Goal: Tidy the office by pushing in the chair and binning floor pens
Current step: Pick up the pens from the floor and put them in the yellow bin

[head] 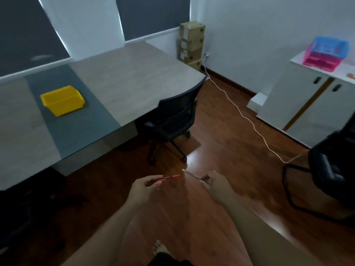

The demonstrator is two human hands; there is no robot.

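Pens are already up off the floor: the left hand (143,186) pinches a red pen (169,177) by its rear end, and the right hand (216,184) pinches a dark pen with a white tip (191,174) the same way, their free ends nearly meeting over the wooden floor (221,135). Each grip is a light fingertip hold at one end, so a pen could swing or slip out on the way, most likely if the person reaches across the desk (123,81) at a stretch. The yellow bin (62,99) sits well apart, far back on the desk's grey mat; a toss from here could miss or bounce out. The black mesh chair (175,120) looks only partly tucked under the desk. A white cable (247,118) trails across the floor to the right, and a bare foot (159,248) could snag it.
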